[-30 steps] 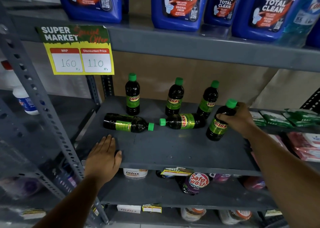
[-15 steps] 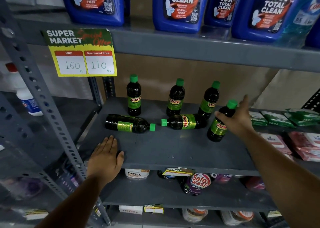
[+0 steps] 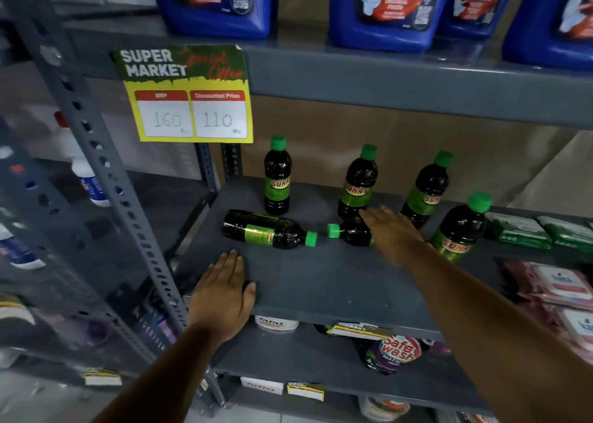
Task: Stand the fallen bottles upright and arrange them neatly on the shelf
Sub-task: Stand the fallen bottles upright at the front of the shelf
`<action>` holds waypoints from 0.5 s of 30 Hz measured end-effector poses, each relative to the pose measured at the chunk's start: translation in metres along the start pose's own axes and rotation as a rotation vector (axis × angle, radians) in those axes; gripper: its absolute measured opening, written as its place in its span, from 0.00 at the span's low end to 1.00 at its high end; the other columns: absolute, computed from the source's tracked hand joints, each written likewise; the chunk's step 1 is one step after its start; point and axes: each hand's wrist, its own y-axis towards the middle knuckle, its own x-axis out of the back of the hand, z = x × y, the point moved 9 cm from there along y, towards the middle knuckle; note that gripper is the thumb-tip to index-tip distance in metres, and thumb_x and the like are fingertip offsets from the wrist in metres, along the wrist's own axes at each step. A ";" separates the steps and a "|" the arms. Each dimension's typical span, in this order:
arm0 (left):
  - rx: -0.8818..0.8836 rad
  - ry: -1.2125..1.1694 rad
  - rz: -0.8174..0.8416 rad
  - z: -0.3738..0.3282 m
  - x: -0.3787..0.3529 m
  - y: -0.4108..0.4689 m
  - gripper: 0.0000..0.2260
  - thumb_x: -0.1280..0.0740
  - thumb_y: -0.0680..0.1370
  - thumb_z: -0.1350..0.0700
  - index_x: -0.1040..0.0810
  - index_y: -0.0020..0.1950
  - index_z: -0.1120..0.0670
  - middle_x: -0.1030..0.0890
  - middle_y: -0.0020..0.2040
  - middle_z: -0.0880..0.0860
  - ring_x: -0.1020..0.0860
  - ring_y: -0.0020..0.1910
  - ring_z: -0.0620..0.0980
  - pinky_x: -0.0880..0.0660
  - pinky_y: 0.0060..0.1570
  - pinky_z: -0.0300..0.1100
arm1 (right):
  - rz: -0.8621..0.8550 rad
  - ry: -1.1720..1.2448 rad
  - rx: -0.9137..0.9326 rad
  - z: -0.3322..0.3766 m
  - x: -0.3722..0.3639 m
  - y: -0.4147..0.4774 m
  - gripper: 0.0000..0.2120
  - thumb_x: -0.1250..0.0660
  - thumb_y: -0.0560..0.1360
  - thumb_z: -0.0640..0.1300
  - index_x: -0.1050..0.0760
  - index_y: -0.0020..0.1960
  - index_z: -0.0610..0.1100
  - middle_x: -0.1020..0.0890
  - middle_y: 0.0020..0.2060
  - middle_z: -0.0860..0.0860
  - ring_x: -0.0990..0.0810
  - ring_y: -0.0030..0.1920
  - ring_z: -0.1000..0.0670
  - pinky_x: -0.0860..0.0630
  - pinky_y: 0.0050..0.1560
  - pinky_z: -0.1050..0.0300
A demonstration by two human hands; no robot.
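Note:
On the grey shelf [image 3: 321, 281], three dark bottles with green caps stand upright along the back: a left one [image 3: 277, 178], a middle one [image 3: 357, 185] and a right one [image 3: 426, 191]. Another upright bottle [image 3: 459, 227] stands nearer the front at the right. Two bottles lie on their sides, caps facing each other. The left fallen bottle [image 3: 266, 230] is fully in view. Over the right fallen bottle [image 3: 348, 231] spreads my right hand [image 3: 391, 233], fingers extended, hiding the bottle's body. My left hand [image 3: 224, 291] rests flat on the shelf's front edge.
A yellow price tag [image 3: 189, 101] hangs from the shelf above, which carries large blue cleaner jugs [image 3: 385, 12]. Green packets [image 3: 519, 230] and pink packets [image 3: 561, 288] lie to the right. A perforated grey upright [image 3: 106, 172] stands at the left. Lower shelves hold more goods.
My right hand let go of the upright bottle at the right front and moved left over the right fallen bottle. The left hand stayed on the shelf edge.

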 end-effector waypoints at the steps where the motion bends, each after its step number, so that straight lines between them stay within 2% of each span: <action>1: -0.005 -0.004 0.000 -0.001 0.000 0.000 0.28 0.50 0.78 0.45 0.29 0.67 0.64 0.27 0.67 0.64 0.30 0.67 0.61 0.34 0.64 0.56 | -0.013 -0.006 0.007 -0.001 -0.002 0.004 0.40 0.34 0.74 0.39 0.51 0.79 0.47 0.40 0.77 0.44 0.43 0.77 0.41 0.42 0.73 0.44; 3: -0.008 -0.006 -0.005 0.001 -0.001 0.000 0.28 0.50 0.78 0.45 0.29 0.67 0.64 0.27 0.67 0.64 0.30 0.67 0.61 0.34 0.65 0.56 | -0.054 0.015 0.010 -0.002 -0.003 0.010 0.40 0.30 0.71 0.43 0.46 0.78 0.48 0.33 0.73 0.45 0.34 0.72 0.40 0.35 0.69 0.45; 5: -0.005 -0.008 -0.013 0.003 -0.001 0.000 0.28 0.49 0.78 0.45 0.29 0.67 0.64 0.27 0.67 0.63 0.30 0.67 0.61 0.35 0.66 0.55 | -0.108 0.112 -0.024 -0.004 0.000 0.011 0.39 0.27 0.70 0.47 0.42 0.76 0.50 0.29 0.70 0.46 0.29 0.67 0.39 0.32 0.66 0.45; 8: -0.009 -0.011 -0.026 0.003 -0.002 0.001 0.27 0.48 0.78 0.46 0.30 0.68 0.64 0.28 0.68 0.63 0.30 0.67 0.61 0.35 0.66 0.56 | -0.311 0.328 -0.080 -0.006 0.010 0.002 0.36 0.26 0.69 0.49 0.37 0.73 0.49 0.27 0.66 0.43 0.28 0.64 0.38 0.30 0.63 0.42; 11: -0.006 -0.006 -0.035 0.004 -0.003 0.002 0.28 0.48 0.77 0.46 0.31 0.68 0.64 0.29 0.68 0.63 0.31 0.68 0.61 0.36 0.66 0.56 | -0.533 0.672 -0.168 -0.009 0.021 -0.010 0.35 0.25 0.68 0.47 0.35 0.71 0.45 0.27 0.63 0.41 0.29 0.63 0.39 0.29 0.63 0.43; 15: -0.001 -0.011 -0.034 0.003 -0.005 0.002 0.28 0.48 0.77 0.46 0.32 0.69 0.64 0.29 0.69 0.63 0.32 0.68 0.61 0.36 0.66 0.56 | -0.658 1.039 -0.325 -0.018 0.017 -0.018 0.35 0.21 0.65 0.50 0.32 0.66 0.41 0.24 0.60 0.43 0.25 0.62 0.44 0.27 0.62 0.49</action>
